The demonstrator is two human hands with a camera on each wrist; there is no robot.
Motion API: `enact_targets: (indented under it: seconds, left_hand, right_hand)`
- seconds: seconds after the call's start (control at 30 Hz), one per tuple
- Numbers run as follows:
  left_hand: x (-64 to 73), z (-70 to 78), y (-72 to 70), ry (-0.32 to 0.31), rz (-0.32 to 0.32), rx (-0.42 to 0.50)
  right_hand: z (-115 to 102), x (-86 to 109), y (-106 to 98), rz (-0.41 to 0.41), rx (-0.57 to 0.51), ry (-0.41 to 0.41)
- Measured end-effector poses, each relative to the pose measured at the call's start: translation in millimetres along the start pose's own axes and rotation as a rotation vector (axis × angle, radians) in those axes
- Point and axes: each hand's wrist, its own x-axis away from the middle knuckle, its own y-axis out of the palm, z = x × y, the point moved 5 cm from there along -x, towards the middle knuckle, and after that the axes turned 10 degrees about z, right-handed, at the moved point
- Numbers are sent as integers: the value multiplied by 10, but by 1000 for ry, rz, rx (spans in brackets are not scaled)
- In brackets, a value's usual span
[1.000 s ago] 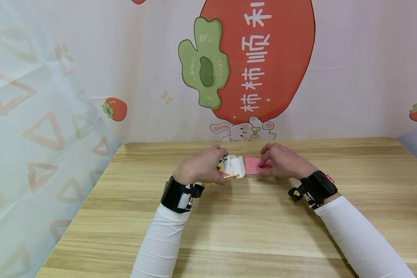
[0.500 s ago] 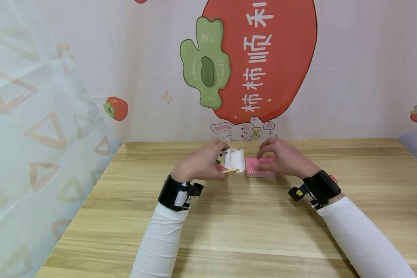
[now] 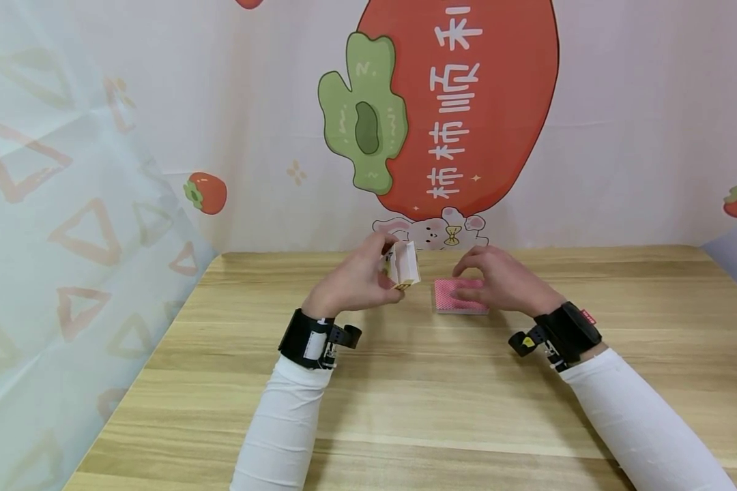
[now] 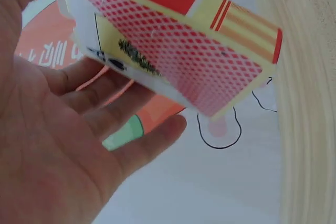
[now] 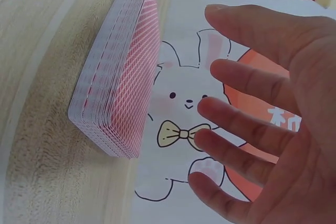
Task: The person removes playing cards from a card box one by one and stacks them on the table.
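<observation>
A card box (image 3: 403,266), red-checked with a white inside, is tilted above the table in my left hand (image 3: 356,276). The left wrist view shows the same card box (image 4: 194,45) gripped near its far end, its lower side free of the loose fingers. On the table lies a squared stack of red-backed playing cards (image 3: 451,296). Just over the stack hovers my right hand (image 3: 506,283). In the right wrist view the hand (image 5: 283,114) has its fingers spread and apart from the playing cards (image 5: 123,77), holding nothing.
The wooden table (image 3: 467,402) stretches toward the front. A printed cloth (image 3: 270,123) hangs behind its back edge, with a second pale cloth (image 3: 80,286) at the left. Both wrists wear black camera straps.
My left hand has lifted the card box up and away from the card stack, tipping it. The right hand has let go of the playing cards, which stay in place.
</observation>
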Motion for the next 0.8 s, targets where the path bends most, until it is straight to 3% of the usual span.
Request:
enact_targets:
  seconds: [0.1, 0.23, 0.33, 0.43, 0.63, 0.8]
  left_hand:
    - [-14, -42, -14, -5, 33, -66]
    - [-17, -140, -29, -33, 62, -314]
    - [-8, -239, -6, -77, 42, -493]
    - [7, -337, 44, -133, -1, -596]
    - [32, -465, 140, -223, -76, -667]
    - [63, -515, 215, -250, -145, -663]
  right_hand:
    - [3, -3, 4, -5, 12, 1]
    - [9, -5, 3, -9, 21, 6]
    - [16, -3, 2, -11, 25, 7]
    - [21, 0, 3, -13, 35, -3]
    - [29, 5, 16, -20, 50, -21]
    - [34, 7, 34, -34, 56, -15]
